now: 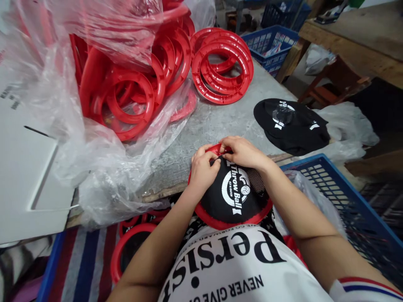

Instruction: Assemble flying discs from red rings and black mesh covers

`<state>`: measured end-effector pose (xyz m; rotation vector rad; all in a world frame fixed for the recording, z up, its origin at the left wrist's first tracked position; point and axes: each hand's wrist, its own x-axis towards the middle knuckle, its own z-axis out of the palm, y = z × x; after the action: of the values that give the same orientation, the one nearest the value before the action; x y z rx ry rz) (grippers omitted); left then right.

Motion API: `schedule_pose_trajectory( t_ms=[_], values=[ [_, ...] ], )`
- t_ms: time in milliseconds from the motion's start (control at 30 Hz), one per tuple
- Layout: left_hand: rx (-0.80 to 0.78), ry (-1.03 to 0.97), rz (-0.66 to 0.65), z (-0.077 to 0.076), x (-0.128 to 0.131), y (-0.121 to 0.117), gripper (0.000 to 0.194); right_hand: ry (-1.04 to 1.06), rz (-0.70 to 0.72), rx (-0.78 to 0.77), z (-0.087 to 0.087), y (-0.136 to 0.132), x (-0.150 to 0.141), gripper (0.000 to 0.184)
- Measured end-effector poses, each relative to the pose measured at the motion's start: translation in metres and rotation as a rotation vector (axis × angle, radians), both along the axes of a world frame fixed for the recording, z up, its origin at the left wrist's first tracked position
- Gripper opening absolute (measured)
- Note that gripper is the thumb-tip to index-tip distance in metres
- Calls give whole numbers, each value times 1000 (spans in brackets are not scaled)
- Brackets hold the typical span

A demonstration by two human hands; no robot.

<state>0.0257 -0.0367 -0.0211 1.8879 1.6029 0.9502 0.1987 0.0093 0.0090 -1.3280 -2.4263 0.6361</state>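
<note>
A red plastic ring (217,149) with a black fabric cover (234,193) printed with white lettering rests against my body at the table's front edge. My left hand (203,170) pinches the fabric at the ring's far rim, fingers closed. My right hand (242,152) is closed on the same rim just to the right, pressing fabric onto the ring. The two hands touch each other at the top of the ring.
A clear plastic bag (103,138) of several red rings (132,100) fills the table's left. More stacked red rings (222,67) lie at the back. Black fabric covers (291,123) sit to the right. Blue crates (343,197) flank me; white cardboard (25,176) is far left.
</note>
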Motion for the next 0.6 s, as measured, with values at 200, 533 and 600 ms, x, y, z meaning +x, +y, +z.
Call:
schedule_pose_trajectory(
  t_ms=[200, 533, 600],
  values=[
    [30, -137, 71, -7, 1, 2, 12, -25, -6, -14, 3, -1, -2, 12],
    [41, -149, 62, -8, 0, 2, 10, -51, -50, -26, 7, -2, -4, 7],
    [44, -145, 61, -8, 0, 3, 10, -56, -62, -23, 9, -3, -6, 8]
  ],
)
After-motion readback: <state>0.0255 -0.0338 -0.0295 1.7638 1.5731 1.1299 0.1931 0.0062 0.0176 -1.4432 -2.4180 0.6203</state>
